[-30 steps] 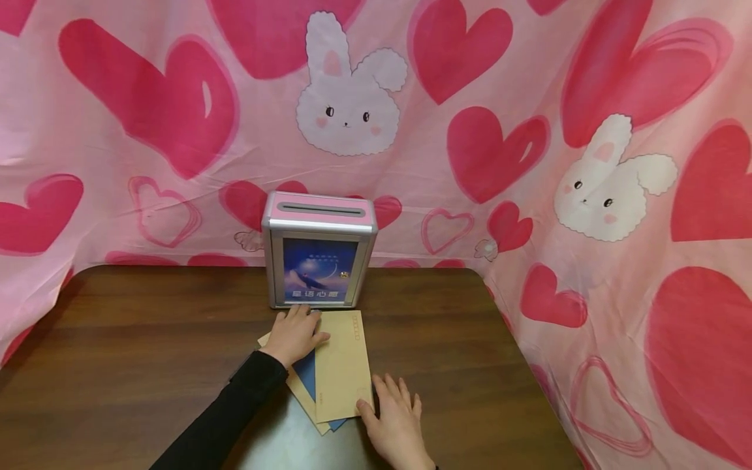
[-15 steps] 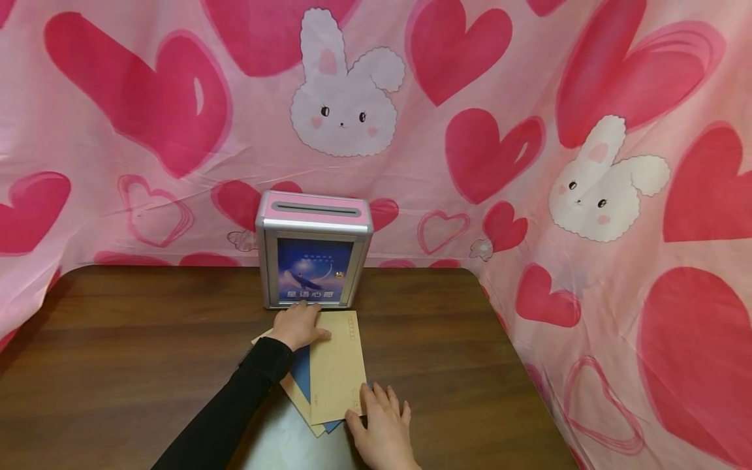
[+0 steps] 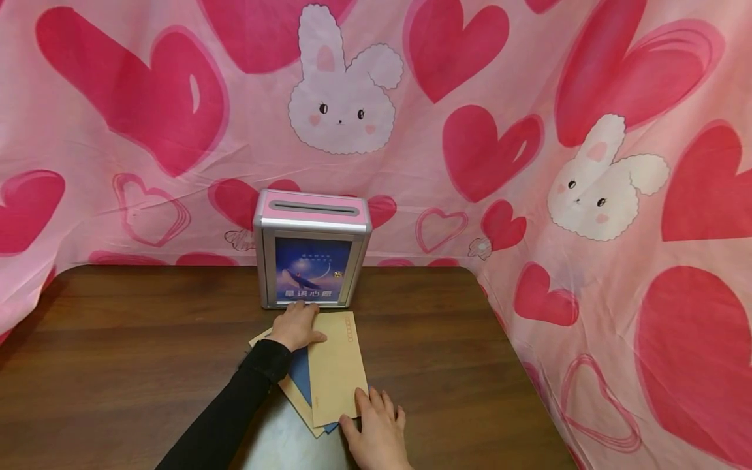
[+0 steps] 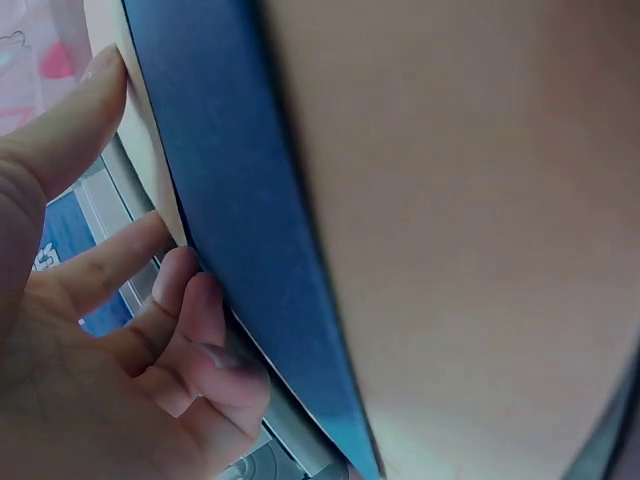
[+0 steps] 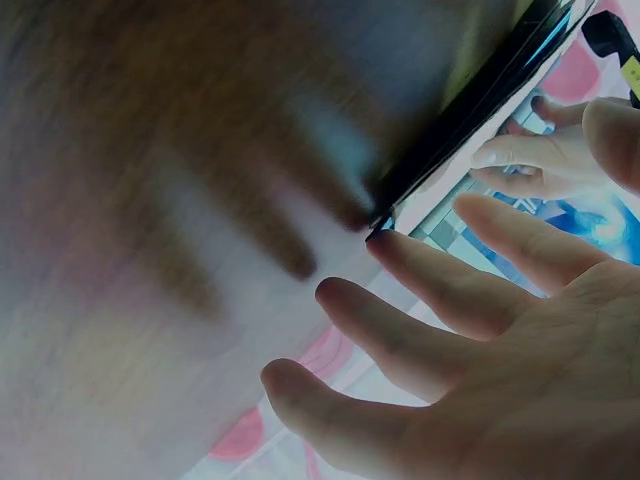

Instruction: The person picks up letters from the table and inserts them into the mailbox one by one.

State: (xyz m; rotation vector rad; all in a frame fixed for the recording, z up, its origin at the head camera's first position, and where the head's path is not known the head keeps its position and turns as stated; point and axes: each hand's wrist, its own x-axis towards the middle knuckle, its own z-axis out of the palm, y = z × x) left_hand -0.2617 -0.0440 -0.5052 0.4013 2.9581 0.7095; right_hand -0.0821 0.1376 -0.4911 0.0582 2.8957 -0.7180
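Note:
A brown paper envelope (image 3: 335, 385) lies on top of a fanned stack on the table. Under it a blue envelope (image 3: 301, 373) and another brown envelope (image 3: 296, 401) show at the left. My left hand (image 3: 296, 326) rests over the stack's far left, thumb on the top envelope; the left wrist view shows its fingertips against the stack's edges. At the near right corner, my right hand (image 3: 378, 427) touches the top envelope with thumb and fingers spread along its edges. In the right wrist view its fingers (image 5: 390, 345) are extended and apart.
A silver-framed box (image 3: 311, 251) with a pink top, a slot (image 3: 314, 208) and a blue picture front stands just behind the envelopes. The brown wooden table (image 3: 147, 346) ends at a pink curtain (image 3: 435, 163) with hearts and rabbits.
My right hand has moved a little left, closer against the top envelope's near right corner. That envelope's near end has shifted slightly. My left hand stays at the far left of the stack.

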